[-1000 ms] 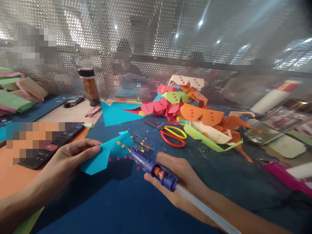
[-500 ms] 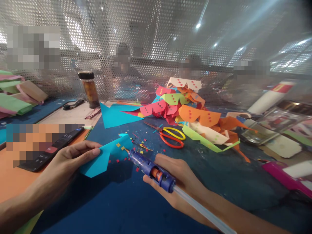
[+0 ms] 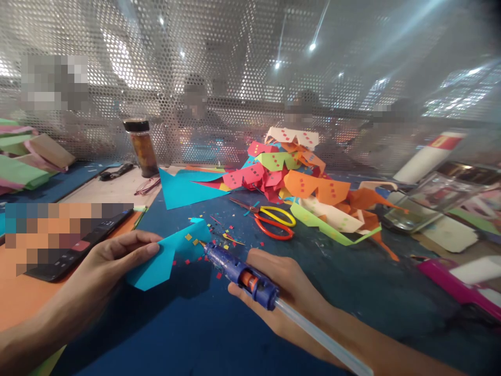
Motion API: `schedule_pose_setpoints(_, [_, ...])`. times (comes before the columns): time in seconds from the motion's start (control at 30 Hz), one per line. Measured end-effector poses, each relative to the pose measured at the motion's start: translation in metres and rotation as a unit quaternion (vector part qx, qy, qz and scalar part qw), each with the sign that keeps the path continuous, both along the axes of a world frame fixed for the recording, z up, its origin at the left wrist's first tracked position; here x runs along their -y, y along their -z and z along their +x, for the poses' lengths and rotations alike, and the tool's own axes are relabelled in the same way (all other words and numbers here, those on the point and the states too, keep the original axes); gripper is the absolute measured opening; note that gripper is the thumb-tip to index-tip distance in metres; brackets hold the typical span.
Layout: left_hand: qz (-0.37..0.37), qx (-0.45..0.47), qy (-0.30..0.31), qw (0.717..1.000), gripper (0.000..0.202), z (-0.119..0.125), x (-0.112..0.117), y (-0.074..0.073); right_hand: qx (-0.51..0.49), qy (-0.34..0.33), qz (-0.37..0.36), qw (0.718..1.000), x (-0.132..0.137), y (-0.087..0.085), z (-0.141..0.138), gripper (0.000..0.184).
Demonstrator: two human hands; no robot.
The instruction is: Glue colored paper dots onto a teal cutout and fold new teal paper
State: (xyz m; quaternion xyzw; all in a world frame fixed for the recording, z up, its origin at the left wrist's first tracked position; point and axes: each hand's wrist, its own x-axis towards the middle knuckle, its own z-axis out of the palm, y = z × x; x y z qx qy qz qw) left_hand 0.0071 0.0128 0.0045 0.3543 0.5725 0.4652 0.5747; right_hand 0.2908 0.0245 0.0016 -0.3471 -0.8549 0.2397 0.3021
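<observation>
The left hand [image 3: 113, 261] pinches the blue paper [image 3: 168, 253], which has barely shifted since a second ago. The right hand [image 3: 289, 292] keeps its grip clenched around the glue gun [image 3: 238, 271], whose tip has stayed at the paper's right edge, near the scissors [image 3: 272, 222] on the bench [image 3: 219, 334].

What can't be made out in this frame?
Head view only:
- Nozzle tip of the blue glue gun: too small to tell whether it touches the folded cyan paper piece.
- Right hand: fingers hidden under the gun.
- Black phone: partly blurred out.
- Left hand: thumb hidden beneath the paper.
</observation>
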Motion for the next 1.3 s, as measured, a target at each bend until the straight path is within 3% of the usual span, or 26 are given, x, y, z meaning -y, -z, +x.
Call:
schedule_pose_setpoints(0.23, [-0.009,0.009,0.003,1.0,0.037,0.0001,0.0023,-0.0016,-0.006,0.0,0.028,1.0,-0.0005,-0.0001,-0.0004,0.018])
schedule_pose_setpoints(0.63, [0.014,-0.022,0.029,0.999,0.034,-0.0015,0.001,0.0009,0.014,0.001,-0.001,1.0,-0.0011,-0.0009,0.0012,0.021])
schedule_pose_setpoints(1.3, [0.007,-0.003,0.005,1.0,0.031,-0.0034,-0.0001,0.0052,0.006,-0.001,-0.003,1.0,-0.0011,0.0021,0.0026,0.023])
